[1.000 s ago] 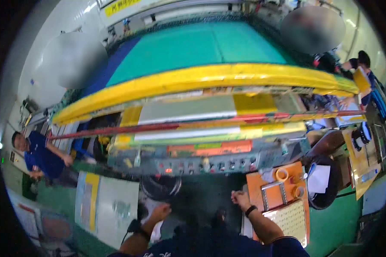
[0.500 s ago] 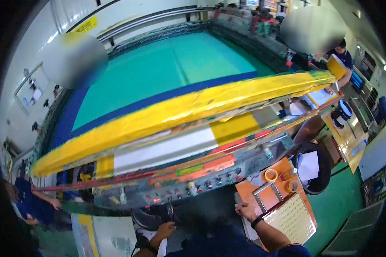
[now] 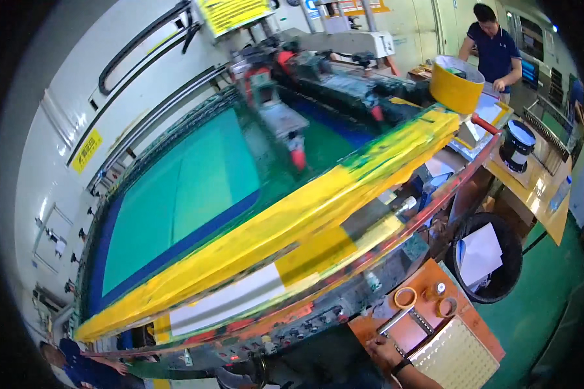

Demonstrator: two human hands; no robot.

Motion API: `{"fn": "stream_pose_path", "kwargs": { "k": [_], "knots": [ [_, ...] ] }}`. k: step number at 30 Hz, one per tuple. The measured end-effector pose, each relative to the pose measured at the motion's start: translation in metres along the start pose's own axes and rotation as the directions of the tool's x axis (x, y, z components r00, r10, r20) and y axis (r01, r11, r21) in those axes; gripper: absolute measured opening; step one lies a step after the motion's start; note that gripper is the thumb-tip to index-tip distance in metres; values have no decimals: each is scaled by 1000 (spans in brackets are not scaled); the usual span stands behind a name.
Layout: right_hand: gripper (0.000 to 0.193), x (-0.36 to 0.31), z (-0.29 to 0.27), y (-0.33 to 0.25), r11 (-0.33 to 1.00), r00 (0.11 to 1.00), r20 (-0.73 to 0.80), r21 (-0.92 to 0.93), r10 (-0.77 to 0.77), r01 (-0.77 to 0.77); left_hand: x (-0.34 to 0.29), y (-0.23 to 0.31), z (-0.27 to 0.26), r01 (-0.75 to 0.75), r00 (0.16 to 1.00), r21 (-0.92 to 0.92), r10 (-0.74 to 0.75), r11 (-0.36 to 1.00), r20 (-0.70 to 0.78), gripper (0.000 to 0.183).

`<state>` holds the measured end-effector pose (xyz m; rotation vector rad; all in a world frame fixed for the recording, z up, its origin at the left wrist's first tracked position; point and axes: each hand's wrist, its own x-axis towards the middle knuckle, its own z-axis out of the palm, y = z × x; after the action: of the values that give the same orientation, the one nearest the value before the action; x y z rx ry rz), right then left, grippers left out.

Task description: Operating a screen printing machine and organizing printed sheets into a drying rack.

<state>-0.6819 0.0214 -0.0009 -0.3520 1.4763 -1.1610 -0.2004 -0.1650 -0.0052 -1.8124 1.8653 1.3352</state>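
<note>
My right hand (image 3: 387, 352) rests at the left edge of an orange board (image 3: 365, 314). Its fingers are loosely bent and apart, beside the near end of a metal-edged frame (image 3: 424, 321); nothing shows in them. Against my wrist lies a pale yellow sheet (image 3: 457, 356) with rows of small marks. My left hand is out of view. Ahead stands a large screen-printing machine, its green mesh screen (image 3: 182, 175) raised behind a long yellow-covered frame bar (image 3: 272, 223). Under the bar lies a white sheet (image 3: 227, 299) beside a yellow strip.
Tape rolls (image 3: 405, 297) and a small bottle (image 3: 439, 288) sit on the board. A black bin (image 3: 511, 279) holds paper. Farther right are a dark container (image 3: 518, 146) and a yellow bucket (image 3: 457, 84). One person (image 3: 493, 48) stands far right, another (image 3: 84, 363) lower left.
My view has swung right and up, bringing the machine's clamp arms and the yellow bucket into plain sight. My left hand has left the picture. My right hand stays at the board.
</note>
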Motion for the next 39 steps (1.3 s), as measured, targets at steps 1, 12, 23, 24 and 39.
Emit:
{"fn": "stream_pose_path", "kwargs": {
  "k": [1, 12, 23, 24, 39],
  "knots": [
    [18, 4, -8, -1, 997, 1000, 8, 69, 27, -28, 4, 20, 1, 5, 1000, -1, -5, 1000, 0, 36],
    [20, 1, -44, -22, 1000, 1000, 26, 27, -9, 9, 18, 87, 8, -2, 1000, 27, 2, 1000, 3, 32],
    [16, 51, -10, 15, 992, 996, 73, -117, -42, 50, -69, 8, 32, 60, 996, -211, -73, 976, -52, 31],
    [16, 57, -3, 14, 990, 996, 84, -133, -41, 52, -77, -2, 32, 64, 996, -198, -76, 978, -53, 33],
    [30, 29, 270, 66, 826, 970, 241, -544, -13, 147, -203, -327, 131, 258, 931, -553, -356, 792, -76, 20]
  ]
}}
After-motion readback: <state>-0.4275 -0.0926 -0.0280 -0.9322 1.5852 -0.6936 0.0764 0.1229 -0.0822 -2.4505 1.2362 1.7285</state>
